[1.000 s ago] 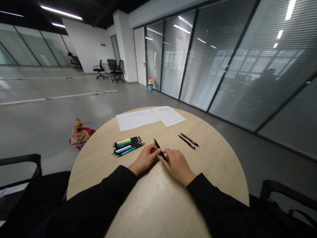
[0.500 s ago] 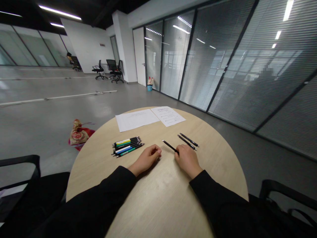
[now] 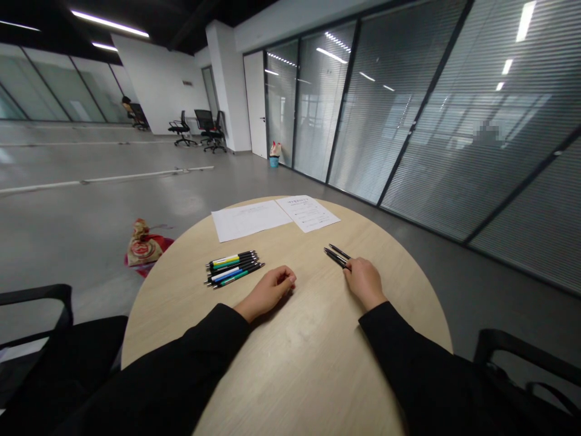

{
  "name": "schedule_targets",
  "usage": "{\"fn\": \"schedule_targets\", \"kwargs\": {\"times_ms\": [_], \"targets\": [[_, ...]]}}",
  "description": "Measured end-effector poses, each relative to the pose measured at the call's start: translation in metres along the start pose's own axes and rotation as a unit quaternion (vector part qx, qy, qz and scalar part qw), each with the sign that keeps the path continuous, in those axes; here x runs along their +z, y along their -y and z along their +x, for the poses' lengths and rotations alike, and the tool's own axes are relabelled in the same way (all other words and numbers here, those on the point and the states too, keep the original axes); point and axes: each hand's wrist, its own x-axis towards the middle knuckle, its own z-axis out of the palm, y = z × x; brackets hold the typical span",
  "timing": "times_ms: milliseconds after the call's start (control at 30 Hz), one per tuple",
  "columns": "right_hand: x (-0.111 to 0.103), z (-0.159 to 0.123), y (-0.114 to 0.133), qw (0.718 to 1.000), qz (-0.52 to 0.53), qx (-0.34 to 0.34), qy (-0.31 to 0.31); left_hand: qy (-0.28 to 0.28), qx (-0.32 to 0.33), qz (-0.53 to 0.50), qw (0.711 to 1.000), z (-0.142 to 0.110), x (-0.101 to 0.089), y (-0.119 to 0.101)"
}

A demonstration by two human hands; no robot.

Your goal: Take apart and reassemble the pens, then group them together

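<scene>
On a round pale-wood table (image 3: pixel 299 369), slim black pens (image 3: pixel 336 256) lying close together, near ends hidden under the right hand (image 3: pixel 365 283), its grip hard to make out, left hand (image 3: pixel 267 293) loosely closed, holding nothing visible, near a row of striped pens (image 3: pixel 233 268)

no legible text: the printed lines on the two white paper sheets (image 3: pixel 272 215) on the tabletop (image 3: pixel 390 303), the round emblem (image 3: pixel 144 250) on the tan-and-red bag (image 3: pixel 136 236) on the floor (image 3: pixel 68 230) and the pen barrels (image 3: pixel 233 269) are all too small to read.
</scene>
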Motion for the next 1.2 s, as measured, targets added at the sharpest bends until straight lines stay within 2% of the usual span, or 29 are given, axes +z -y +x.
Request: {"fn": "schedule_targets", "kwargs": {"times_ms": [933,1100,1200], "targets": [[0.022,0.013,-0.016,0.996,0.045,-0.016,-0.076,0.023,-0.001,0.02,1.0,0.001,-0.004,0.002],[0.021,0.012,-0.016,0.995,0.058,-0.022,-0.08,0.026,0.013,0.047,0.998,0.0,-0.005,0.001],[0.019,0.01,-0.013,0.992,0.075,-0.043,-0.09,0.022,0.042,0.119,0.992,-0.001,-0.009,0.001]]}}
